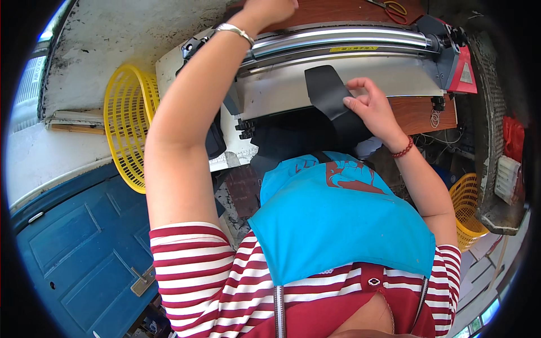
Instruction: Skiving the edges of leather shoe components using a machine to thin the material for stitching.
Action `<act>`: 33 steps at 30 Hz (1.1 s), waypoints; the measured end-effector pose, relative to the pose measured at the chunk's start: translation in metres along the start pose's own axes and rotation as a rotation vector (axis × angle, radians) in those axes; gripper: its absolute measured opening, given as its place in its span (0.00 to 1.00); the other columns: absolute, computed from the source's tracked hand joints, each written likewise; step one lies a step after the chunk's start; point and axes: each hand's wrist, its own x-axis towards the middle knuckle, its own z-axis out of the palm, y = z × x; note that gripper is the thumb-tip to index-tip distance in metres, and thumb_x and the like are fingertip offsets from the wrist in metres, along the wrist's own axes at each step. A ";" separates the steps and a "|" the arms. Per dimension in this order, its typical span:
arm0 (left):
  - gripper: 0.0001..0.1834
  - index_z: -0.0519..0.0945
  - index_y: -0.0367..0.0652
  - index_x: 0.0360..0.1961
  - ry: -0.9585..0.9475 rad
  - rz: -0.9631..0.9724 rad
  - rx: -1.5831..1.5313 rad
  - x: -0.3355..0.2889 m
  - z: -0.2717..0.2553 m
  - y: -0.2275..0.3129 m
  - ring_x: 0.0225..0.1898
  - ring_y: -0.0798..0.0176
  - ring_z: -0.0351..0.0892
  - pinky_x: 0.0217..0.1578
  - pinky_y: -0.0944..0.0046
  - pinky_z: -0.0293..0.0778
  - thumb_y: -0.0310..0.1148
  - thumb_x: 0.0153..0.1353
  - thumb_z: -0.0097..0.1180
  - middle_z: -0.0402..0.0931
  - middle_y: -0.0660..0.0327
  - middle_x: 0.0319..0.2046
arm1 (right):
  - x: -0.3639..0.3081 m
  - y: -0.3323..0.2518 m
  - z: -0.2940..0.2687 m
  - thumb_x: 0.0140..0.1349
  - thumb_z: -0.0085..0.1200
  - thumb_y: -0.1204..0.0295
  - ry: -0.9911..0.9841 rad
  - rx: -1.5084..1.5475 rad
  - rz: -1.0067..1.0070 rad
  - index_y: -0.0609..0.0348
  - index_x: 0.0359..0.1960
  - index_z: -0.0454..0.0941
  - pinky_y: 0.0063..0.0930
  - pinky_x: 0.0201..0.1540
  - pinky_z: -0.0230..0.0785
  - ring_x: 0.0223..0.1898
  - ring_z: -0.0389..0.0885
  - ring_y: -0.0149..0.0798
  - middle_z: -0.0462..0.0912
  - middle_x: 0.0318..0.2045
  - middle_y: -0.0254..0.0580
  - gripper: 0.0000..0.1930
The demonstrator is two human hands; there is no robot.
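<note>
In my right hand (369, 107), a flat, smooth black leather-like piece (327, 87) is pinched between thumb and fingers at its right edge. Its rounded end lies over the metal plate (265, 93) of a roller machine (338, 39); its lower part hangs toward my lap. My left arm reaches across the machine's left end, and my left hand (269, 11) is at the top edge beyond the silver roller. Its fingers are partly cut off by the frame, so what they hold, if anything, is hidden. More black material (293, 135) lies below the plate, above my blue apron (344, 214).
A yellow plastic basket (129, 124) stands left of the machine, another yellow basket (466, 211) low on the right. Scissors (391, 8) lie on the brown tabletop behind the rollers. The machine's red and grey end housing (459, 70) is at right. A blue door (84, 248) is lower left.
</note>
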 end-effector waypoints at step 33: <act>0.10 0.74 0.41 0.50 0.223 -0.391 -0.731 -0.004 -0.165 0.035 0.30 0.62 0.74 0.28 0.63 0.82 0.22 0.68 0.50 0.72 0.58 0.37 | 0.005 0.089 0.106 0.53 0.62 0.66 -0.167 -1.034 -1.067 0.53 0.31 0.79 0.31 0.37 0.73 0.31 0.79 0.37 0.74 0.28 0.36 0.07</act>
